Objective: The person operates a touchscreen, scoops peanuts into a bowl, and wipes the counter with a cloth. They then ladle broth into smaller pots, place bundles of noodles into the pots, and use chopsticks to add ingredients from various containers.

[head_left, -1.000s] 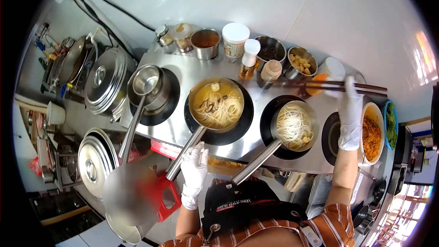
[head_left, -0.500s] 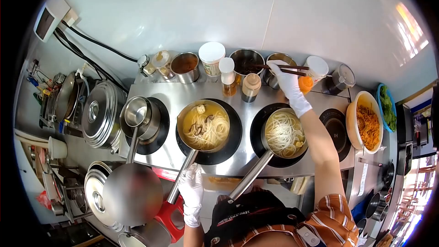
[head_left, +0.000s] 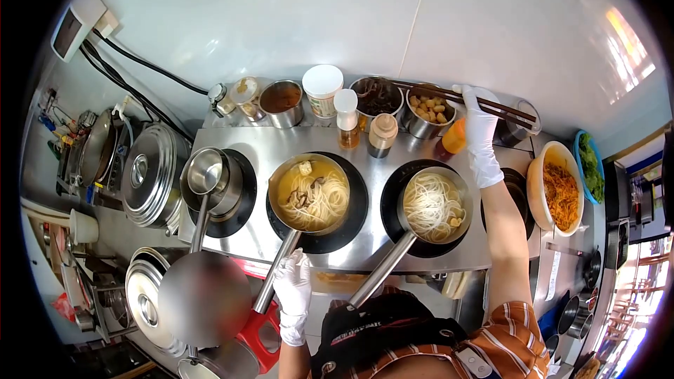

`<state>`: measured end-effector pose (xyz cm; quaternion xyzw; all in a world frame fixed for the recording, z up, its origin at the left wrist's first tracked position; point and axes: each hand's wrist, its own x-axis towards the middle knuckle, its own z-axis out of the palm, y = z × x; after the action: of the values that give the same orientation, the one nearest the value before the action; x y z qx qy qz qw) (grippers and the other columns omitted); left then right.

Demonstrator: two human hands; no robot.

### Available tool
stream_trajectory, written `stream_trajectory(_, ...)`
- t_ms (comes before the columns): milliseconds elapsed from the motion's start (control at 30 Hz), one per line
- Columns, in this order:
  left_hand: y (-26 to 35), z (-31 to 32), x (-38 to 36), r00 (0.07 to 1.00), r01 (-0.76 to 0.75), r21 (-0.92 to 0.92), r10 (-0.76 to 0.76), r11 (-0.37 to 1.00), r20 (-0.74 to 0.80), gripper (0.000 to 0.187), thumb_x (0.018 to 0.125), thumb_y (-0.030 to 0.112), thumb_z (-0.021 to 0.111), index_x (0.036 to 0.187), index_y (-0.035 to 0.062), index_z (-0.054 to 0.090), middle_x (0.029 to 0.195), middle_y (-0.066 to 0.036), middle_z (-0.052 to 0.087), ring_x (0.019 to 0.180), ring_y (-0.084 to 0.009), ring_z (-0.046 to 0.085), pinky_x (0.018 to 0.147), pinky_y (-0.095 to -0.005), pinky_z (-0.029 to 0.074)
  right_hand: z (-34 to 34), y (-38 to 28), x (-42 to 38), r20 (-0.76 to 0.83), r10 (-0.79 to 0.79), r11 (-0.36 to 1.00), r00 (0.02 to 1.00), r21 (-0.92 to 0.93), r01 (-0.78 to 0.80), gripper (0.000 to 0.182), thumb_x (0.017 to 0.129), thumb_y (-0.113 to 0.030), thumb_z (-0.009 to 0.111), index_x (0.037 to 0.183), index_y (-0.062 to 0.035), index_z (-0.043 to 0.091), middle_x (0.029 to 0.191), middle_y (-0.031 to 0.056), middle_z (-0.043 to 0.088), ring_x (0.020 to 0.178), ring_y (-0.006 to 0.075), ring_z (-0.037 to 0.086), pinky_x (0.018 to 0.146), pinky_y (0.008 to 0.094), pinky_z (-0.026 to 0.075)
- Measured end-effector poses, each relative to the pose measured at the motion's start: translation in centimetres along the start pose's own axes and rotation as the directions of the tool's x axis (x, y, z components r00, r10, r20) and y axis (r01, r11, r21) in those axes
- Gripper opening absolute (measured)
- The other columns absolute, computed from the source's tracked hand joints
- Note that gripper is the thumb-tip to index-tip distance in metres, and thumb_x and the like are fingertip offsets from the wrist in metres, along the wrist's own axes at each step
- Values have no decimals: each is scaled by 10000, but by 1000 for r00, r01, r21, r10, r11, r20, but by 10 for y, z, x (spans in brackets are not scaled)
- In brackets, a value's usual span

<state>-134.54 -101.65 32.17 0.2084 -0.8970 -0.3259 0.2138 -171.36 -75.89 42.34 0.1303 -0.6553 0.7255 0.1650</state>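
Note:
My gloved right hand (head_left: 479,126) is shut on a pair of long dark chopsticks (head_left: 507,110), held nearly level above the containers along the wall. Their far ends reach left to the pot of dark strips (head_left: 380,96). Below them is a pot of pale chunks (head_left: 430,109). My gloved left hand (head_left: 293,286) is beside the handle of the middle saucepan (head_left: 275,282), fingers curled together; what they hold, if anything, is hidden. That saucepan contains noodles in yellow broth (head_left: 316,200) with dark slices and a pale cube. White noodles (head_left: 432,205) fill the right saucepan.
Squeeze bottles (head_left: 382,133) and an orange-capped bottle (head_left: 454,135) stand behind the pans. A tub of orange shreds (head_left: 560,189) and a blue basket of greens (head_left: 591,168) are at the right. A small saucepan (head_left: 208,172) and large lidded pot (head_left: 144,172) are at the left.
My right hand has moved right with the chopsticks, uncovering the pot of pale chunks. The chopsticks now extend farther right past my hand. My left hand stays beside the middle handle.

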Motion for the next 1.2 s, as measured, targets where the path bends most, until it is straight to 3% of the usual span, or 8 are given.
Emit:
stream_trajectory(233, 13, -2, 4, 1000, -17, -13, 17, 1000, -7, 199, 811, 59, 695, 1001, 9, 666, 915, -152, 676, 859, -319, 652, 776, -391, 513, -27, -57, -17, -78, -81, 992, 994, -99, 73, 169, 927, -90, 587, 941, 59, 665, 914, 107, 699, 719, 145, 654, 653, 225, 520)
stream_trajectory(333, 10, 1, -1, 1000, -11, -38, 12, 999, 7, 215, 813, 51, 690, 1022, 10, 662, 915, -147, 671, 860, -307, 655, 771, -384, 515, -57, -91, -34, -10, -211, 930, 977, -308, 198, 208, 953, -104, 527, 960, 47, 669, 932, 87, 673, 854, 154, 627, 795, 277, 506)
stream_trajectory(367, 8, 3, -3, 1000, 11, -74, -10, 997, 18, 226, 816, 45, 685, 1038, 10, 660, 921, -146, 667, 863, -298, 657, 770, -378, 516, -63, -108, -44, -93, -72, 970, 993, -239, 48, 215, 956, -88, 506, 976, 61, 660, 961, 108, 665, 893, 164, 630, 816, 296, 516)
stream_trajectory(600, 2, 6, -13, 982, 150, -223, -118, 963, 150, 228, 842, 0, 643, 1069, -12, 644, 991, -148, 661, 904, -261, 665, 770, -348, 525, -149, -179, -135, -155, -219, 955, 963, -236, 179, 214, 950, -140, 547, 951, 51, 644, 970, 162, 667, 908, 246, 655, 828, 365, 544)
stream_trajectory(800, 11, 3, -15, 987, -1, -162, 27, 987, 160, 207, 852, 10, 648, 1054, -29, 636, 989, -148, 662, 888, -250, 667, 786, -342, 533, -161, -154, -179, -209, 213, 942, 954, -216, -258, 253, 953, -178, 559, 978, 60, 639, 997, 165, 662, 901, 246, 663, 791, 341, 577)
stream_trajectory(1033, 23, 2, -13, 966, -179, -183, 208, 967, 155, 192, 868, 43, 654, 1048, -23, 638, 997, -143, 667, 879, -239, 663, 808, -340, 519, -165, -168, -194, -302, 229, 890, 925, -320, -325, 225, 955, -140, 551, 1005, 61, 641, 981, 146, 675, 873, 219, 667, 787, 322, 565)
stream_trajectory(1133, 45, 11, -11, 963, -21, -450, 139, 893, 231, 161, 901, 75, 631, 1033, -16, 647, 969, -107, 677, 854, -183, 649, 813, -306, 503, -148, -177, -214, -421, 111, 947, 900, -229, -224, 217, 959, -137, 539, 996, 52, 640, 999, 144, 671, 907, 220, 655, 839, 332, 538)
stream_trajectory(1200, 76, 11, -9, 816, 295, -620, 146, 727, 559, 182, 933, 137, 606, 1027, -11, 657, 928, -66, 681, 843, -133, 626, 813, -272, 486, -132, -179, -230, -380, 144, 976, 914, -97, -194, 192, 966, -102, 498, 949, 27, 640, 1001, 122, 664, 939, 199, 632, 866, 308, 506)
